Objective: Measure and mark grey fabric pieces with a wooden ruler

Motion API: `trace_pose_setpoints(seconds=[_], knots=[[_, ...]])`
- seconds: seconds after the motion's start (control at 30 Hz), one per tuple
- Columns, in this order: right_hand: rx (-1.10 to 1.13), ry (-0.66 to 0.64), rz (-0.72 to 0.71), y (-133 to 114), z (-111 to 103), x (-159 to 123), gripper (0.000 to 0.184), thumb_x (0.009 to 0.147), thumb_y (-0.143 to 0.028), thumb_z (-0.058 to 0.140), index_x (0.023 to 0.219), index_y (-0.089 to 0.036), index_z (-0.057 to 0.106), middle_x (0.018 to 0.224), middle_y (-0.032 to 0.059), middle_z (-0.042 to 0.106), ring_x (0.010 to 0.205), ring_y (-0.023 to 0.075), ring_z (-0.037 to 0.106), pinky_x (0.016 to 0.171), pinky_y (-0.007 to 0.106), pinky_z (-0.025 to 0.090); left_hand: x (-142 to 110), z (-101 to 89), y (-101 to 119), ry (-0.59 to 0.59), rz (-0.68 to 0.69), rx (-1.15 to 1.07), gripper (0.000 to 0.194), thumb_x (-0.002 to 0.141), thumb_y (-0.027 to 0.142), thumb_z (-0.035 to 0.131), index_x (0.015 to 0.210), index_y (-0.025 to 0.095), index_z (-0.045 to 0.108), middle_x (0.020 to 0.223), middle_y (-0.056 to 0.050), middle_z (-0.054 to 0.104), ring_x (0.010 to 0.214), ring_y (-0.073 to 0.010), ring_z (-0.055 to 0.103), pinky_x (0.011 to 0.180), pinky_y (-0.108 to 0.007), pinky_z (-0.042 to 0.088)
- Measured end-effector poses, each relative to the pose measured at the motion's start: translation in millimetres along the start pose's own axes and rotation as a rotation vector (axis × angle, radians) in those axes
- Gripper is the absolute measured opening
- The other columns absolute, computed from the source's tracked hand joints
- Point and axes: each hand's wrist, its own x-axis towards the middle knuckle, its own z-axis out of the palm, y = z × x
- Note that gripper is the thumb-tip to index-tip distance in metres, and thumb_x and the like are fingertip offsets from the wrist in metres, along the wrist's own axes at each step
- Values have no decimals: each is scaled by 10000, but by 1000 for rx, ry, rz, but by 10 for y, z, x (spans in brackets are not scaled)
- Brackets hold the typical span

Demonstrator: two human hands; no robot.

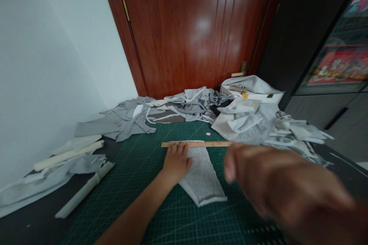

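We get a red-brown door [175, 26] at the back, then a dark table [43, 229] bearing a green gridded mat [123, 176]. Grey scraps [115, 122] heap along its left, far and right sides. Right hand [276, 180]: near the camera, blurred, fingers curled; we can't tell whether it holds anything. Grey cloth [204, 180] lies mid-mat, reaching toward us, partly under the left hand [176, 162], which rests palm down, fingers spread, no grasp. Those fingers lie over a wooden ruler [212, 144], set crosswise near the cloth's far edge, right tip hidden behind the right hand. Pink dot [208, 134] sits just beyond the ruler.
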Motion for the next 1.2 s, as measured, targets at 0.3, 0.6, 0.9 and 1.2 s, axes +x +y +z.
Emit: trace_pose_setpoints(seconds=[0.3,0.6,0.9,1.2], knots=[[-674,-291,58,1504,125,176,180,912,-230,461,964,-169,622,971,92,625,980,219,544,892,363,422,38,-132,-33,42,-54,-5,321,914,338,439,967,102,650,940,-136,628,949,-286,532,835,-408,405],[-862,-448,179,1567,139,46,226,833,-198,545,1037,-156,630,1024,109,576,999,238,487,914,375,379,132,117,-347,73,-102,-417,155,814,164,528,928,190,629,894,-41,598,935,-206,538,873,-342,414],[-720,-528,167,1444,135,58,142,788,-173,583,927,-143,590,957,88,592,932,214,524,862,329,404,169,145,-478,102,-112,-480,156,813,136,504,705,199,598,753,-13,589,798,-170,557,747,-282,430],[-540,-606,263,1336,11,105,252,830,-257,557,1068,-178,578,887,42,621,773,159,567,691,253,411,161,127,-777,135,-283,-395,158,816,149,497,704,202,596,790,-32,647,830,-188,577,789,-286,407]])
